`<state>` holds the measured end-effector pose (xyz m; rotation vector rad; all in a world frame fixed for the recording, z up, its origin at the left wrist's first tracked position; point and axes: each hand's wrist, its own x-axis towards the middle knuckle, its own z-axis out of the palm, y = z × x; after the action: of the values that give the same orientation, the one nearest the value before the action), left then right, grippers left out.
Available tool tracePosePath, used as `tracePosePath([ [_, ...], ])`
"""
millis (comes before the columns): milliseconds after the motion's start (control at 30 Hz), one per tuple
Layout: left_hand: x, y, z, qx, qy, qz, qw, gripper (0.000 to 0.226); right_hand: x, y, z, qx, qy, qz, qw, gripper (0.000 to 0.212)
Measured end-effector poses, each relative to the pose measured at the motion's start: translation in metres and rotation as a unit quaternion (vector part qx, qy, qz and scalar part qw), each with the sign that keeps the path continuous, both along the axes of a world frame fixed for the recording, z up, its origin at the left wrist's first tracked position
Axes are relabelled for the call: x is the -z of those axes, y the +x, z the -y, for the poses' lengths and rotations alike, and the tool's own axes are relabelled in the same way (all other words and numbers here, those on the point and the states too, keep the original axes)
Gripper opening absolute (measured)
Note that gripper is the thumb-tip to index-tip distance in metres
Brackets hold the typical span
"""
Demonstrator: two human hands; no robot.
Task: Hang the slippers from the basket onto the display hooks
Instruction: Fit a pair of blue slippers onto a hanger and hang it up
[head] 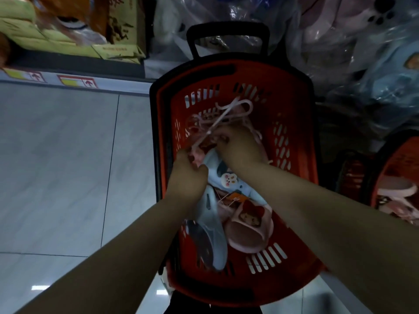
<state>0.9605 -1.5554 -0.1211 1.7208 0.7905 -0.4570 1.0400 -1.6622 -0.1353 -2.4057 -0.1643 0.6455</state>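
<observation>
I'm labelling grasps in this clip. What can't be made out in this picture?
Head view:
- left hand: fingertips hidden by its own back; grip unclear.
- right hand: fingers hidden beneath it, at the hanger.
- blue slipper: partly under both hands.
- second basket: cut off by the right edge.
- display hooks: out of frame.

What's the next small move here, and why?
Probably lift the pink hanger and light blue slipper up out of the red basket. The right hand pinches the hanger's stem, the left hand grips the slipper beneath it, and other hangers lie tangled around them, so a slow lift seems wise.
</observation>
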Motion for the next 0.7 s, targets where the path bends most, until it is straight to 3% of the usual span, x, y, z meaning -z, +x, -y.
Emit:
tracePosePath([
  [167,-0.002,0.004,0.005,-0.012,-0.014,-0.015,1.000,0.054,-0.003,-0.007,0.014,-0.039,-0.030,-0.034,0.998,0.052],
  [233,0.006,0.008,0.007,0.001,-0.004,-0.035,0.999,0.058,0.002,-0.002,0.004,-0.031,-0.001,-0.065,0.997,0.058],
  [300,0.012,0.011,0.007,0.017,-0.002,-0.050,0.999,0.054,0.011,0.003,-0.011,-0.014,0.045,-0.095,0.994,0.051],
  [500,0.018,0.013,0.004,0.089,-0.019,-0.059,0.994,0.057,0.022,-0.003,-0.029,-0.015,0.041,-0.194,0.980,0.029],
  [600,0.012,0.010,0.004,0.103,-0.042,-0.025,0.993,0.056,0.013,-0.007,-0.019,0.068,0.070,-0.170,0.981,0.029],
  [700,-0.003,-0.005,0.010,0.059,-0.034,0.043,0.997,0.041,0.003,-0.020,-0.001,0.205,0.128,-0.117,0.963,0.025],
])
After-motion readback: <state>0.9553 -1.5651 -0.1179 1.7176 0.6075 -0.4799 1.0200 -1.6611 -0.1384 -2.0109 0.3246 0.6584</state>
